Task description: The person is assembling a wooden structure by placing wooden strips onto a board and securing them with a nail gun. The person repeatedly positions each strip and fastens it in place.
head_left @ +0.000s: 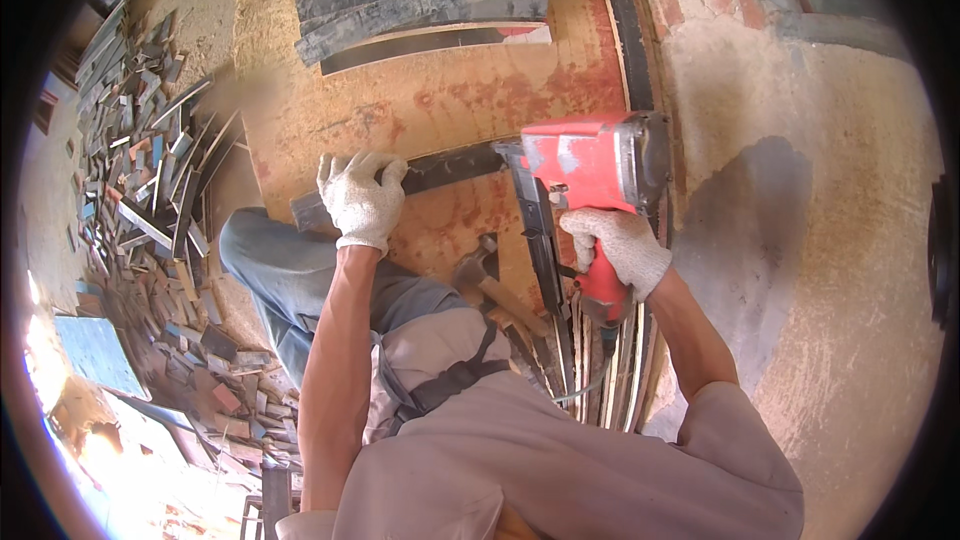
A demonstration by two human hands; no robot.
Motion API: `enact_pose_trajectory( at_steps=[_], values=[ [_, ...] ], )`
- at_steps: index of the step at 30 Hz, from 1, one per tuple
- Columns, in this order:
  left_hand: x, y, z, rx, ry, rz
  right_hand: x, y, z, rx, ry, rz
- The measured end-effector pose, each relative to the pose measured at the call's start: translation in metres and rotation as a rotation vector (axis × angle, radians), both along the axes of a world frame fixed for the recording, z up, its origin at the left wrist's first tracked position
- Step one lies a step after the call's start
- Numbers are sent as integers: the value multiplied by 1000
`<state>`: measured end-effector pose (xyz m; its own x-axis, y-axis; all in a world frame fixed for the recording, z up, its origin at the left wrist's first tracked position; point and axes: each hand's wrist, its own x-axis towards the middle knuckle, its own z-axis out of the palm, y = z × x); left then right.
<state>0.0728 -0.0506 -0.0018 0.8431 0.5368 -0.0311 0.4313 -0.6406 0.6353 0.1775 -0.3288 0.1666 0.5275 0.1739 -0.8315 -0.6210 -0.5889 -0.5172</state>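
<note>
On the reddish plywood board (pixel 420 105), the gloved left hand (pixel 358 202) presses flat on a dark wooden strip (pixel 450 168), fingers closed over it. The right hand (pixel 622 248) grips the red nail gun (pixel 590 165) at the strip's right end. More dark strips (pixel 420 0) lie loose farther up the board, seemingly unfastened.

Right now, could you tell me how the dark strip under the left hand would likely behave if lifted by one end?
The dark strip looks long and thin, so it would probably sag or flex. It lies flat on the board under the left hand, so it is unlikely to roll. It probably feels light.
</note>
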Motion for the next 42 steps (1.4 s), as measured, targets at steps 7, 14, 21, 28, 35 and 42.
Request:
enact_pose_trajectory(
  at_steps=[7, 14, 21, 28, 35, 42],
  values=[
    [-1, 0, -1, 21, -42, 0, -3, 14, 5, 71, 10, -59],
    [0, 1, -1, 25, -49, 7, -10, 23, -1, 29, 10, 58],
    [-2, -1, -5, 43, -88, 20, -15, 50, -12, 4, 40, 108],
    [-7, 9, 4, -46, -49, -23, -14, 35, -21, 91, 49, 24],
    [-68, 68, -5, 335, 510, 345, -28, 25, -33, 107, 46, -53],
    [-55, 61, 20, -407, 132, 534, -39, 13, -16, 85, 10, -50]
  ],
)
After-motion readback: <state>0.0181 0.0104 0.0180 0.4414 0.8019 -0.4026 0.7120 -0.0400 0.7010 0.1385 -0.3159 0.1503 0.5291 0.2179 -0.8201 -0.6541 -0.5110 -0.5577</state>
